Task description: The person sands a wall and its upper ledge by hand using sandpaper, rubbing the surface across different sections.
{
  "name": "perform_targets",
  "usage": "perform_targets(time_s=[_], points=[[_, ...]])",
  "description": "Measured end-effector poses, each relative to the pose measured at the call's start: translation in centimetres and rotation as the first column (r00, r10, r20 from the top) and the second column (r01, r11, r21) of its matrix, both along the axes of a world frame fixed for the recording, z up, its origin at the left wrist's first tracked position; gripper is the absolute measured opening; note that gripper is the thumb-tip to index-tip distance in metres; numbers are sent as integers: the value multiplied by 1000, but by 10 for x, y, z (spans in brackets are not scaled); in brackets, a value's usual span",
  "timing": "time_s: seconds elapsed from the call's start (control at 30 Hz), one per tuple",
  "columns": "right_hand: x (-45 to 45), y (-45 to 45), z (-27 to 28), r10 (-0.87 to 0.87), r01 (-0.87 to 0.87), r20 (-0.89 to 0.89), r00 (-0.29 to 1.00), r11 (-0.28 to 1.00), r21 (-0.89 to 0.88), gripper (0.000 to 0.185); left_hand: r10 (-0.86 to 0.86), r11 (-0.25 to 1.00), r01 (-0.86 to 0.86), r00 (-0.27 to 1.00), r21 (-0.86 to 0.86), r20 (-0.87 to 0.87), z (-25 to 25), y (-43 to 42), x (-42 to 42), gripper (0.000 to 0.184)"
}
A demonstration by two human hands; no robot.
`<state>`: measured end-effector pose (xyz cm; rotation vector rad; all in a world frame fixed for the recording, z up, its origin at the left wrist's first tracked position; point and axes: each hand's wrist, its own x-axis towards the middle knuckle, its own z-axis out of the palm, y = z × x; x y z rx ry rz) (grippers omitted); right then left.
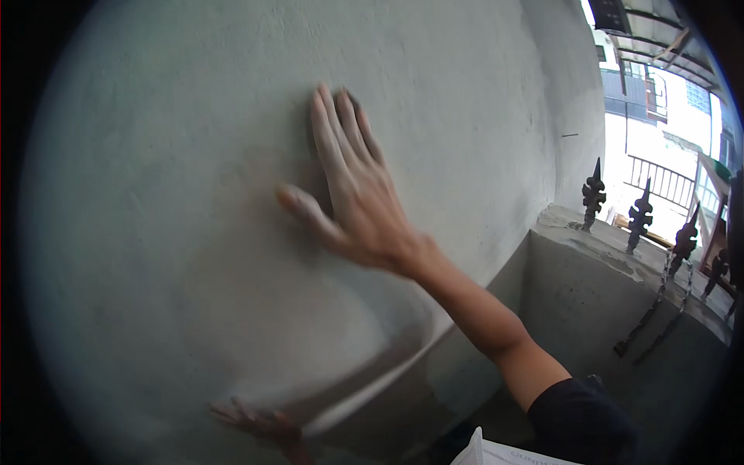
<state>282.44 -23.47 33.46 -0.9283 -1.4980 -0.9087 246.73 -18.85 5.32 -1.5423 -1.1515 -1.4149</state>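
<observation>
My right hand lies against the upper middle of a grey-green wall. Its palm faces the surface, the fingers point up and the thumb stands apart; whitish dust coats the fingers. Low on the left, my left hand is at the same wall, small and dim, with its fingers spread to the left. Neither hand shows an object in it. Between them runs a blurred, curved pale edge with a dark band beside it; what it is I cannot make out.
A lower wall on the right carries dark spear-shaped metal spikes and a hanging chain. A small nail sticks out near the wall's corner. Bright buildings and a railing show beyond. White printed material juts in at the bottom.
</observation>
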Motion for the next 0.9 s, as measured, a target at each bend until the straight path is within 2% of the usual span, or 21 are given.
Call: perform_targets(time_s=[0.03, 0.17, 0.23, 0.27, 0.33, 0.37, 0.4, 0.43, 0.47, 0.53, 0.57, 0.63, 0.7, 0.73, 0.77, 0.8, 0.83, 0.9], points=[[1, 2, 18, -8, 9, -23, 1000, 996, 84, 89, -10, 1000, 10, 1000, 10, 2, 6, 0, 3, 70], [-9, 2, -1, -70, 76, -74, 995, 993, 88, 89, -46, 999, 46, 999, -6, -12, 3, -7, 3, 72], [-22, -9, -52, -46, 42, -96, 994, 998, -44, 89, -77, 997, 77, 997, -3, -19, 2, -7, -5, 76], [-30, -10, -73, -65, 63, -115, 991, 998, -28, 89, -55, 998, 55, 998, 18, -35, 5, -7, -5, 76], [-41, -17, -93, -75, 55, -124, 989, 986, -159, 89, -74, 994, 77, 996, 77, -44, 9, 2, -6, 77], [-35, -10, -90, -95, 76, -114, 989, 984, -161, 89, -94, 992, 96, 995, 76, -34, 3, -6, -1, 77], [-32, -4, -67, -110, 101, -130, 985, 992, -80, 88, 44, 977, -49, 999, -210, -28, 22, -40, 15, 73], [-30, 2, -45, -121, 122, -151, 981, 993, -1, 87, 183, 859, -194, 981, -474, -71, 34, -58, 18, 74], [-29, 6, -23, -128, 129, -161, 979, 992, -6, 87, 175, 859, -193, 981, -475, -82, 34, -53, 11, 74], [-29, 9, 9, -122, 138, -210, 970, 989, 61, 85, 53, 945, -74, 996, -318, -75, 24, -31, -2, 73], [-33, 8, 4, -136, 150, -210, 968, 987, 56, 85, -13, 971, -5, 997, -240, -74, 15, -18, -7, 73], [-42, 6, -19, -124, 134, -195, 973, 990, 38, 83, -143, 988, 137, 987, -76, -79, -6, 9, -15, 73], [-62, -4, -73, -112, 99, -208, 972, 992, -72, 84, -263, 956, 275, 958, 102, -114, -18, 33, -26, 74], [-75, -6, -101, -118, 107, -210, 971, 992, -66, 84, -315, 922, 337, 939, 190, -137, -20, 40, -32, 75], [-89, -8, -126, -102, 78, -223, 969, 990, -114, 84, -321, 919, 342, 938, 196, -130, -15, 31, -29, 75], [-97, -8, -136, -85, 47, -235, 968, 985, -164, 85, -357, 921, 370, 927, 119, -115, -4, 8, -20, 74], [-97, -6, -122, -89, 53, -226, 970, 986, -160, 85, -393, 916, 399, 914, 44, -100, 3, -2, -15, 72], [-83, 1, -76, -91, 80, -197, 976, 995, -61, 85, -404, 911, 411, 908, 43, -115, 4, -3, -14, 72]])
